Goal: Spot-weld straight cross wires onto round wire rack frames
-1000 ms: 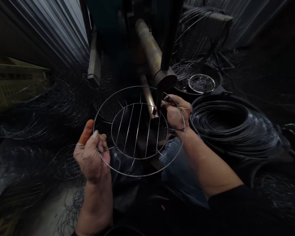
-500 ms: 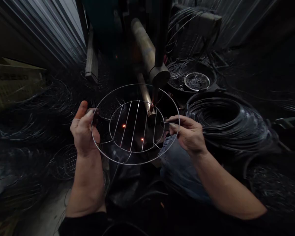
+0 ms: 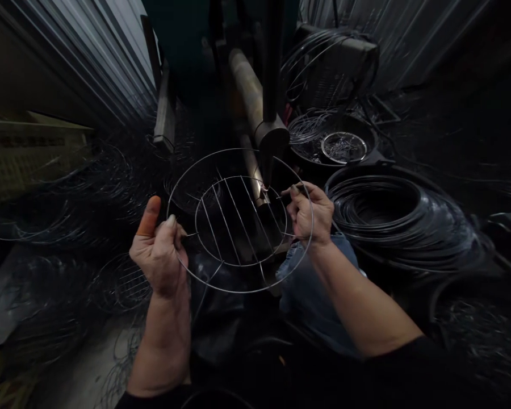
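A round wire rack, an outer ring round an inner ring with several parallel bars, is held flat in front of me. My left hand is closed on its outer ring at the left, thumb tip orange. My right hand is closed on the right side of the rack, pinching a short wire at the inner ring. The upper electrode of the spot welder comes down onto the inner ring's far edge, just left of my right hand. A lower brass arm runs under the rack.
A large coil of dark wire lies at the right. Behind it a dark pan holds a small metal bowl of short wire pieces. Loose wire rings pile up at the left below corrugated sheet walls. My blue-jeaned knee is under the rack.
The weld sparks have gone out. The rack has been turned, its bars now slanting. My right hand has moved up to the electrode and my left has shifted its grip down the ring.
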Demonstrator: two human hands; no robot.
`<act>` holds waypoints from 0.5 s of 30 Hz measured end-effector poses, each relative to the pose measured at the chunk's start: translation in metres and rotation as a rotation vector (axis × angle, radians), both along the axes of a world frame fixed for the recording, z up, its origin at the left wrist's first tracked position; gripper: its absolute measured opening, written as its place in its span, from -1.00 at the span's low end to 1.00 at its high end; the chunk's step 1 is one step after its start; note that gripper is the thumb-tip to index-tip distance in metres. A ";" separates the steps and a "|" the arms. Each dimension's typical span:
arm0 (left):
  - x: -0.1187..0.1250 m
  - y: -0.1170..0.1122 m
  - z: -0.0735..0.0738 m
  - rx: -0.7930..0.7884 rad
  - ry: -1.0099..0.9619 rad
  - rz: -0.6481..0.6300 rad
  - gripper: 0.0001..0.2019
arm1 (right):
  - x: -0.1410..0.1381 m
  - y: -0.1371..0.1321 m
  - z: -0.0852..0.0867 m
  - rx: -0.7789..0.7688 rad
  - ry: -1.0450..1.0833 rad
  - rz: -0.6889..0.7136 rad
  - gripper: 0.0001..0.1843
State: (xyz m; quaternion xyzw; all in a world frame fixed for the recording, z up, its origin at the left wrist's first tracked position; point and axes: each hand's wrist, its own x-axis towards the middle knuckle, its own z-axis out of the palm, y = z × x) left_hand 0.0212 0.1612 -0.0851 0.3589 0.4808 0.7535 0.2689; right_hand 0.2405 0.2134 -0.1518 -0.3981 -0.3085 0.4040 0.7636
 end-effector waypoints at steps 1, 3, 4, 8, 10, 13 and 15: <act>-0.002 0.002 0.000 0.014 0.014 0.011 -0.63 | 0.000 0.003 0.000 0.006 -0.024 0.002 -0.58; -0.006 0.005 0.001 0.031 0.049 0.014 -0.59 | 0.001 0.007 0.000 0.018 -0.093 -0.010 -0.59; -0.008 0.006 0.002 0.030 0.067 0.008 -0.57 | 0.002 0.008 0.000 0.024 -0.138 -0.017 -0.61; -0.013 0.008 0.004 0.004 0.116 -0.005 -0.50 | 0.006 0.012 0.001 0.050 -0.273 -0.050 -0.66; -0.016 0.010 0.003 0.007 0.128 0.010 -0.50 | 0.005 0.014 0.002 0.068 -0.282 -0.050 -0.66; -0.020 0.012 0.001 0.026 0.154 0.036 -0.52 | 0.002 0.019 0.002 0.077 -0.296 -0.037 -0.64; -0.023 0.014 0.000 0.033 0.166 0.049 -0.53 | 0.000 0.022 0.002 0.069 -0.311 -0.029 -0.62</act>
